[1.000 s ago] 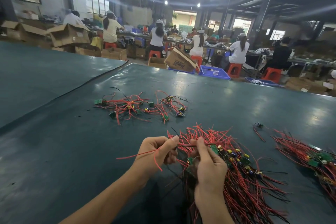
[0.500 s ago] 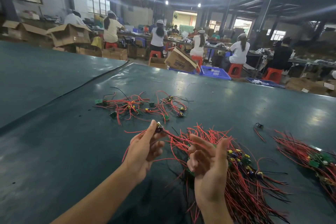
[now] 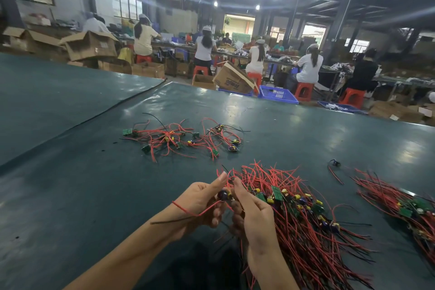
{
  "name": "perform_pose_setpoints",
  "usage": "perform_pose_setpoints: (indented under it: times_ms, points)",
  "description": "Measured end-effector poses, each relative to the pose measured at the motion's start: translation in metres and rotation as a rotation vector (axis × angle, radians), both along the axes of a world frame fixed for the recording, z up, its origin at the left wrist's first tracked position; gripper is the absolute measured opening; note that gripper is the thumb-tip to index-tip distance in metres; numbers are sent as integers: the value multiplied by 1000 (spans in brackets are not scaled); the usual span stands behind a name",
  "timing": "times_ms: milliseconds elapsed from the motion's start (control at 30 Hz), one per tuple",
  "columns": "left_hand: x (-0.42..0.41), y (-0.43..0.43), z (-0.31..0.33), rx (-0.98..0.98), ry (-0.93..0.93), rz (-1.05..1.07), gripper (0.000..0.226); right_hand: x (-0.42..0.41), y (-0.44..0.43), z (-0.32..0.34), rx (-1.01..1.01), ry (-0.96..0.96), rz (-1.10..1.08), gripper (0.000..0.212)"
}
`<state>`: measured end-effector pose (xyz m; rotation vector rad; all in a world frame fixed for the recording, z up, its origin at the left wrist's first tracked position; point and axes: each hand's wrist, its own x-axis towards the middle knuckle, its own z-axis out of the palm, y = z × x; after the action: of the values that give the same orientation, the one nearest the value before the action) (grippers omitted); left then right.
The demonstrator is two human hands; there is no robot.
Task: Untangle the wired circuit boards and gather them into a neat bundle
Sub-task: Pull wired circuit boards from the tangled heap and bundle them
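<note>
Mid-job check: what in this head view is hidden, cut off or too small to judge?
Head view throughout.
Small board with a dark round capacitor, pinched by the left hand: fingers cover most of it.
Right hand: its own back hides what it grips.
Large bundle of red-wired green boards: cut by the bottom edge.
Second red-wired pile: cut by the right edge.
Small black part beyond: too small to identify.

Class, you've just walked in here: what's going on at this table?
A person's left hand and right hand together pinch one small purple-capped circuit board trailing red wires, beside a big bundle of red-wired boards. A loose tangle of boards lies farther off on the dark green table.
</note>
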<state>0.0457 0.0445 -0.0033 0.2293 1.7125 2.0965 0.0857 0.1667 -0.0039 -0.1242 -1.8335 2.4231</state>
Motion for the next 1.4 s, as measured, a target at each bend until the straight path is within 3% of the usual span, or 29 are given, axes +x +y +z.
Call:
perform_pose_setpoints:
  times_ms: [100, 200, 333, 533, 667, 800, 933, 1100, 1233, 1400]
  points:
    - [3, 1, 0, -52, 21, -64, 58, -1, 2, -2, -54, -48, 23, 23]
    - [3, 1, -2, -23, -41, -53, 57, 1, -1, 1, -129, -91, 49, 17]
    - [3, 2, -7, 114, -188, -14, 30, -2, -1, 0, -175, -77, -59, 15]
    - [14, 5, -11, -65, 175, -72, 10, -1, 2, 1, -155, 31, -169, 21]
    - [16, 12, -2, 19, 307, 128, 37, -1, -2, 1, -56, 56, -188, 17]
    - [12, 13, 3, 28, 342, 223, 40, -3, -1, 5, -105, 31, -296, 24]
    - [11, 9, 6, 11, 380, 192, 48, 0, 19, 16, -254, 29, -430, 15]
    - [10, 3, 10, 66, 334, 218, 42, -2, 27, 18, -351, 55, -532, 17]
    - [12, 2, 8, 74, 323, 215, 47, -1, 20, 13, -284, 114, -496, 20]
    - [13, 8, 5, 11, 377, 170, 54, 1, -1, 1, 24, 230, -258, 21]
